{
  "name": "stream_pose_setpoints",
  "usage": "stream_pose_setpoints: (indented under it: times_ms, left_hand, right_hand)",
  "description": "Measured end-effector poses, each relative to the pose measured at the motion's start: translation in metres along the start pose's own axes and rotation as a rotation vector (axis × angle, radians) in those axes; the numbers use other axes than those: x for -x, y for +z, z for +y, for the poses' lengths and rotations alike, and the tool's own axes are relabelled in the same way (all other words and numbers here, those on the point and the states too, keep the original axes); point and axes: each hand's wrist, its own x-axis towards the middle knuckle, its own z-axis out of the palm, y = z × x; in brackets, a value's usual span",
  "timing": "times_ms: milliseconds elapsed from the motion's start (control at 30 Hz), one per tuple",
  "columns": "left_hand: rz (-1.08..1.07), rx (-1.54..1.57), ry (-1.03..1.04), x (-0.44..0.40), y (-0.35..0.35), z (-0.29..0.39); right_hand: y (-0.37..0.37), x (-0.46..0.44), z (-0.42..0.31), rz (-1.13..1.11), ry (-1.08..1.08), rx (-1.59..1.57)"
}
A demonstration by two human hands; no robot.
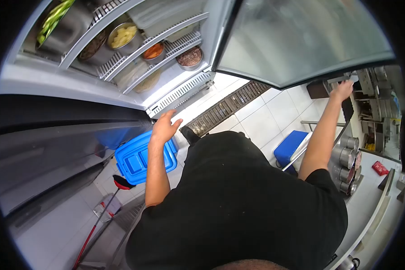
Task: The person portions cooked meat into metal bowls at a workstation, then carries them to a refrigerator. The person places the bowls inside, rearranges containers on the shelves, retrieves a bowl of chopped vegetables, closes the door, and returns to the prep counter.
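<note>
A fridge with a glass door (301, 40) stands open in front of me. My right hand (342, 91) is stretched out to the right, its fingers curled at the door's lower edge; the exact grip is partly hidden. My left hand (165, 128) is held in the air below the fridge's bottom sill, fingers apart and holding nothing. On the fridge racks are metal pots: one with pale yellow chunks (123, 36), one with orange pieces (153, 51), one with brown minced food (189, 57), and one with green vegetables (55, 20).
A blue lidded bin (144, 157) stands below my left forearm, beside a red-handled broom (94, 225). A floor drain grate (229, 108) crosses the white tiles. To the right are a blue-and-white box (290, 146), a counter with stacked metal pots (347, 157), and a red packet (380, 168).
</note>
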Motion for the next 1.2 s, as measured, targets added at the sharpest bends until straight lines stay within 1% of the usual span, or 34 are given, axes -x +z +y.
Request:
stream_pose_setpoints:
  times_ms: [100,167,200,233,300,333,400,433,500,600,700,800,867,900,933,967,1000,1033,1067,1100,1167,1200]
  left_hand:
    - [-0.042,-0.049,0.025,-0.004,0.029,0.043]
    - [-0.078,-0.117,0.028,-0.008,0.059,0.075]
    - [-0.071,-0.097,0.059,-0.007,0.077,0.094]
    - [-0.103,-0.073,0.062,-0.007,0.095,0.115]
    - [-0.143,-0.131,0.141,-0.004,0.136,0.151]
    - [-0.183,-0.14,0.193,-0.002,0.154,0.174]
    - [-0.264,-0.179,0.282,0.004,0.186,0.213]
    - [-0.314,-0.173,0.317,0.01,0.196,0.237]
    - [-0.286,-0.238,0.479,0.012,0.22,0.261]
    - [-0.314,-0.174,0.433,0.026,0.228,0.317]
    - [-0.256,-0.152,0.43,0.028,0.246,0.329]
    - [-0.256,-0.101,0.386,0.033,0.261,0.333]
    - [-0.23,-0.044,0.353,0.048,0.261,0.337]
    - [-0.266,-0.03,0.284,0.051,0.259,0.338]
    - [-0.261,0.006,0.248,0.056,0.256,0.339]
    - [-0.254,0.046,0.213,0.061,0.255,0.339]
    - [-0.259,0.053,0.197,0.062,0.252,0.334]
    - [-0.299,0.062,0.152,0.067,0.243,0.339]
    - [-0.332,0.159,0.105,0.065,0.238,0.328]
    - [-0.376,0.252,0.059,0.058,0.236,0.31]
    - [-0.375,0.597,-0.129,0.054,0.228,0.28]
    - [-0.333,0.715,-0.181,0.056,0.222,0.269]
  right_hand:
    - [0.03,-0.068,-0.004,-0.048,0.188,-0.09]
    - [0.032,-0.099,0.009,-0.106,0.199,-0.061]
    - [0.024,-0.109,0.015,-0.166,0.278,-0.104]
    - [0.017,-0.134,0.037,-0.21,0.294,-0.163]
    - [0.015,-0.158,0.056,-0.112,0.231,-0.12]
    - [0.022,-0.169,0.059,-0.179,0.2,-0.149]
    - [0.036,-0.17,0.067,-0.395,0.249,-0.249]
    - [0.044,-0.166,0.067,-0.542,0.315,-0.324]
    - [0.057,-0.17,0.051,-0.834,0.394,-0.488]
    - [0.043,-0.156,0.026,-0.847,0.483,-0.407]
    - [0.014,-0.124,0.007,-0.774,0.548,-0.397]
    - [-0.03,-0.084,0.007,-0.688,0.214,-0.353]
    - [-0.071,-0.043,-0.015,-0.719,0.216,-0.419]
    - [-0.077,-0.02,0.004,-0.683,0.123,-0.463]
    - [-0.106,0.001,-0.019,-0.756,-0.01,-0.398]
    - [-0.119,0.022,-0.025,-0.79,-0.044,-0.409]
    - [-0.124,0.043,-0.014,-0.838,-0.073,-0.476]
    - [-0.15,0.062,-0.047,-0.957,0.066,-0.478]
    - [-0.159,0.08,-0.067,-0.957,-0.111,-0.531]
    - [-0.167,0.098,-0.065,-1.099,-0.087,-0.534]
    - [-0.173,0.123,-0.096,-1.263,-0.274,-0.675]
    - [-0.178,0.132,-0.106,-1.458,-0.212,-0.687]
